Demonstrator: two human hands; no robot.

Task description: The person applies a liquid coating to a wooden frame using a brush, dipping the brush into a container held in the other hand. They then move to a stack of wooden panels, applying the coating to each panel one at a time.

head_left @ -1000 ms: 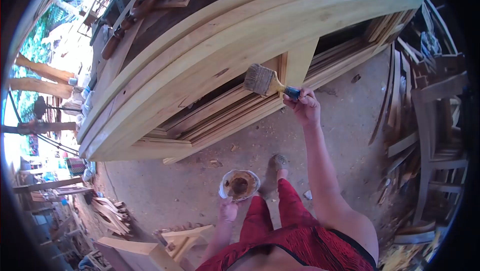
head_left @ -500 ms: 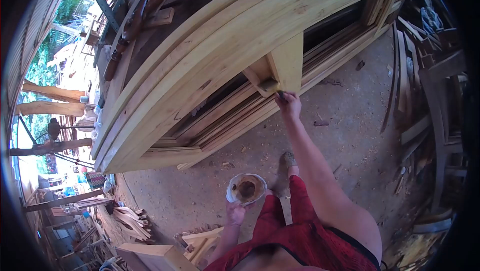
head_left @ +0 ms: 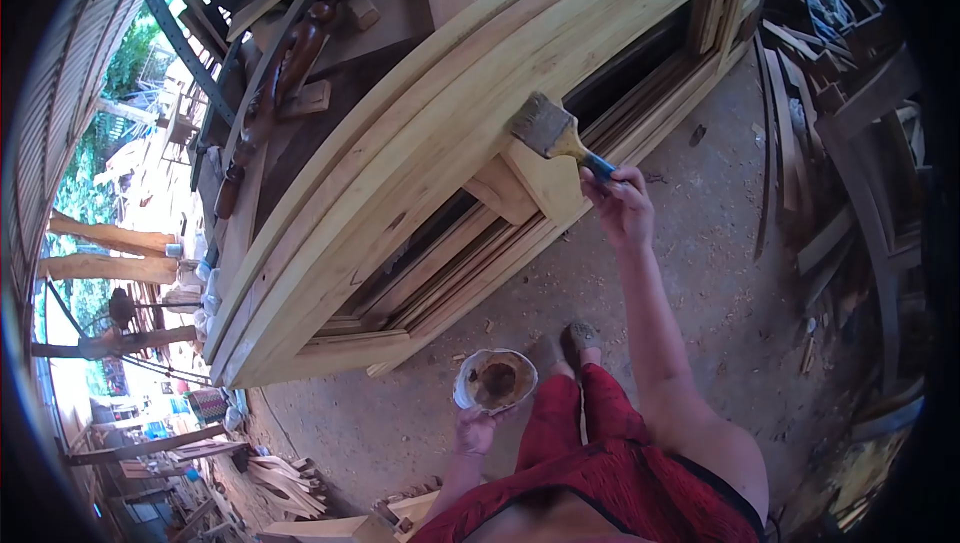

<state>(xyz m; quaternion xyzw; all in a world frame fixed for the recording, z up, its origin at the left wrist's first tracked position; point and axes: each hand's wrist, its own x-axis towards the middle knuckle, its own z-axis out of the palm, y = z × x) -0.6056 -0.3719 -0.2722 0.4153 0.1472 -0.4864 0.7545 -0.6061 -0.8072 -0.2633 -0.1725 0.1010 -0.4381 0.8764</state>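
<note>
I am seeing a wide brush (head_left: 565, 143) with greyish bristles (head_left: 538, 123), which is slanting over the pale, arched wooden frame (head_left: 440, 163). Lower, a white-rimmed bowl (head_left: 466, 374) is holding some brown substance (head_left: 496, 381).

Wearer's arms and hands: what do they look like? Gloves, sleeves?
Left hand and right hand: no gloves or watch visible. Right arm bare to the shoulder, left forearm bare. Red top, dark-patterned, black-edged, sleeveless on the right; left shoulder not visible.
</note>
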